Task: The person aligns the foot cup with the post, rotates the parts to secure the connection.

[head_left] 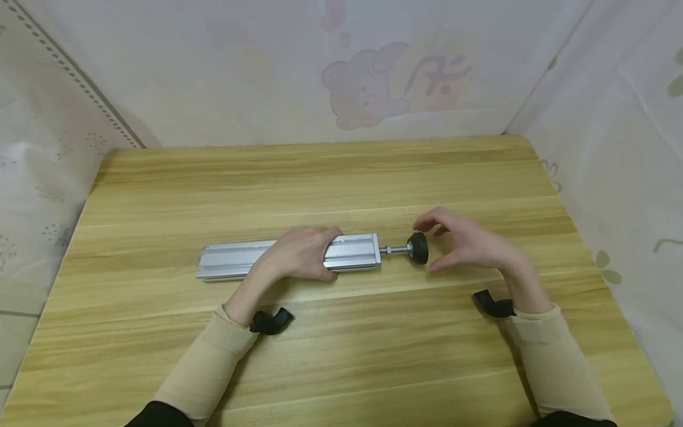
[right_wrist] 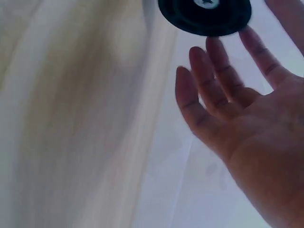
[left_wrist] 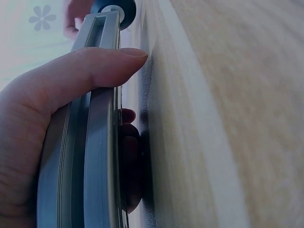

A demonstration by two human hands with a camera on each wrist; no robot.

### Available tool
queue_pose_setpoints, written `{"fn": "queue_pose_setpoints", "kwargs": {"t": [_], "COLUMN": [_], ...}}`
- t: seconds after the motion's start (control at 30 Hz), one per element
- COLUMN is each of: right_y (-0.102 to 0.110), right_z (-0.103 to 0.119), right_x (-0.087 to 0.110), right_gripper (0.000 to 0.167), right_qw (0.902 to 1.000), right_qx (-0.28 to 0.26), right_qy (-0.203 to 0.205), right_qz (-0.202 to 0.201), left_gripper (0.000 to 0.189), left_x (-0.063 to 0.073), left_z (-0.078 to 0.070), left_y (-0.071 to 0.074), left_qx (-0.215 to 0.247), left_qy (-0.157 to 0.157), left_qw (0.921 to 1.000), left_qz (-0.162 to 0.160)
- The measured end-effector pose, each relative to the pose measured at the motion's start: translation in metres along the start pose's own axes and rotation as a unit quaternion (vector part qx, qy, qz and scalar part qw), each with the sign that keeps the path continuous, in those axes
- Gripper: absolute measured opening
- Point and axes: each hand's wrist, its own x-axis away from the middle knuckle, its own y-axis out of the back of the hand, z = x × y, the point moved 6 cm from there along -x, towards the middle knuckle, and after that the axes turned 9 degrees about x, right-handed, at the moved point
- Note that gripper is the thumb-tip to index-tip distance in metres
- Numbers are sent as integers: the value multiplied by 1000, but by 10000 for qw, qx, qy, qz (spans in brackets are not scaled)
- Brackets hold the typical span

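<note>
A silver aluminium profile (head_left: 352, 252) with long grooves lies across the middle of the table. My left hand (head_left: 299, 252) grips it from above, thumb on the near side; in the left wrist view the fingertips (left_wrist: 130, 161) curl round its other side. Out of the profile's right end runs a threaded rod (head_left: 396, 249) with nuts, ending in a round black levelling foot (head_left: 418, 248). Around that foot my right hand (head_left: 472, 240) is spread, thumb and fingers apart. The right wrist view shows the foot's flat underside (right_wrist: 204, 21) beside the loosely bent fingers.
The wooden tabletop (head_left: 347, 356) has its far edge against a pale printed cloth (head_left: 240, 71), with more cloth hanging at both sides. A black curved piece (head_left: 272, 321) sits at the left wrist, and a similar one (head_left: 493, 304) at the right wrist.
</note>
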Motion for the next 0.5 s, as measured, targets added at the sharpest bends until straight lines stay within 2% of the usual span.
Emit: {"fn": "queue_pose_setpoints", "kwargs": {"t": [0.1, 0.23, 0.37, 0.5], "right_y": [-8, -15, -16, -16], "right_z": [1, -1, -6, -14], "right_x": [-5, -9, -8, -6], "right_gripper": [76, 71, 68, 67], "right_qw": [9994, 9992, 9992, 9933], "right_qx": [338, 395, -7, -719], "right_qy": [97, -18, -355, -781], "right_qz": [68, 93, 202, 452], "left_gripper": [73, 72, 71, 70], "left_x": [1, 1, 0, 0], "left_z": [0, 1, 1, 2], "left_y": [0, 0, -1, -1], "left_qx": [-12, -32, -40, -28], "left_qy": [-23, -29, -29, -42], "left_qw": [10000, 10000, 10000, 10000], "left_qz": [-27, -31, -55, -69]}}
